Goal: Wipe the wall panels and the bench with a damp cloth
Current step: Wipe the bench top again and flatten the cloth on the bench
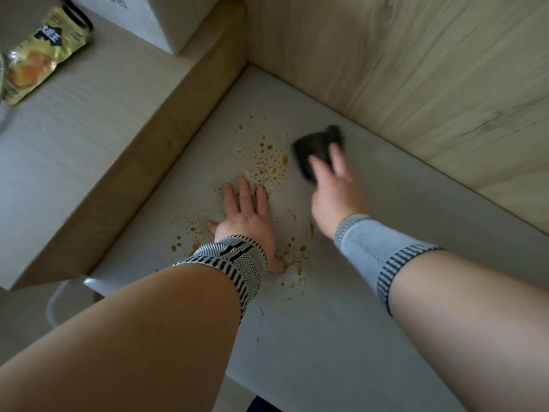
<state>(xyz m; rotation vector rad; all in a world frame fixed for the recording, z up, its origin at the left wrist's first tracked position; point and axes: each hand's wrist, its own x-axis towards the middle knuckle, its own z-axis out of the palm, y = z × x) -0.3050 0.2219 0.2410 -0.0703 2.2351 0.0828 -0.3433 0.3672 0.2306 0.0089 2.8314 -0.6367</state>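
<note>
A pale grey bench (371,233) runs below light wooden wall panels (401,63). Orange-brown splatter (267,162) dots the bench in the middle and near its front edge. My left hand (246,221) lies flat on the bench among the spots, fingers spread and straight. My right hand (335,191) presses a dark grey cloth (315,150) onto the bench just right of the splatter, close to the wall; both are motion-blurred. Its fingers lie straight over the cloth. Patterned wristbands cover both wrists.
A light wooden table (74,150) stands to the left, its edge above the bench. On it lie a yellow snack packet (41,58) and a white box (154,16). A white chair leg (59,295) shows below the table.
</note>
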